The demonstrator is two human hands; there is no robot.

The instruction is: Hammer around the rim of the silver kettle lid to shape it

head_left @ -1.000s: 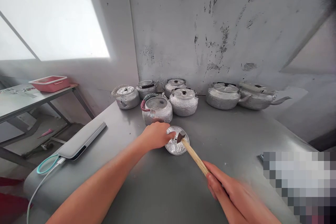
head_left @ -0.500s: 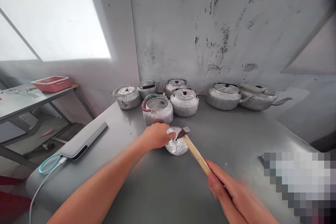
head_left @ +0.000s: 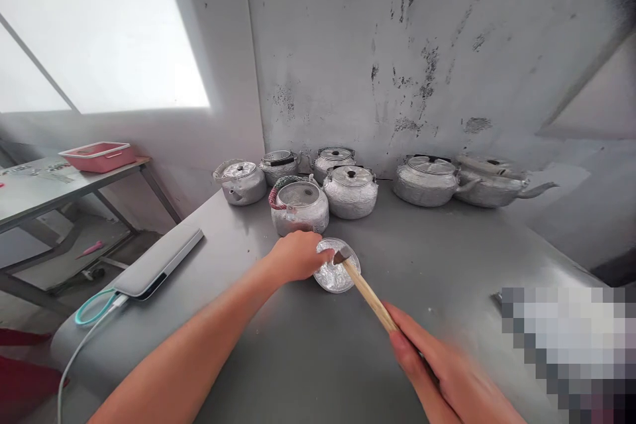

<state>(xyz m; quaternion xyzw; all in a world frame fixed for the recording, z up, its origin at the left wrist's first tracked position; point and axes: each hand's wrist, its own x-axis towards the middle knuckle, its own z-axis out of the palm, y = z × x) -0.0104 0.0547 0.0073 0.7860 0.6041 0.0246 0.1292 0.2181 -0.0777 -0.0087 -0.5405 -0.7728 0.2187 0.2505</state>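
My right hand [head_left: 437,371] is wrapped around the wooden handle of the hammer [head_left: 365,291], and its small dark head, which half a second ago stood lifted just off the metal, is now down on the kettle lid [head_left: 338,265] again; I judge that to be one more tap in a run of light blows on the same spot. My left hand [head_left: 298,255] has not shifted: fingers curled, thumb and fingertips pinning the lid's edge at its nine o'clock so it lies flat on the grey worktop [head_left: 447,258]. The lid sits near the middle of the worktop, just at six o'clock of the open kettle [head_left: 299,207], the one with the red-wrapped handle and no lid on it. Counting the silver kettles along the wall from ten to two o'clock, I get seven: five bunched on the left, two side by side on the right. One hammer, one loose lid. At eight o'clock lies a grey flat device [head_left: 156,264] with a teal cable [head_left: 92,310], and at nine o'clock a side table holds one pink tray [head_left: 97,156].
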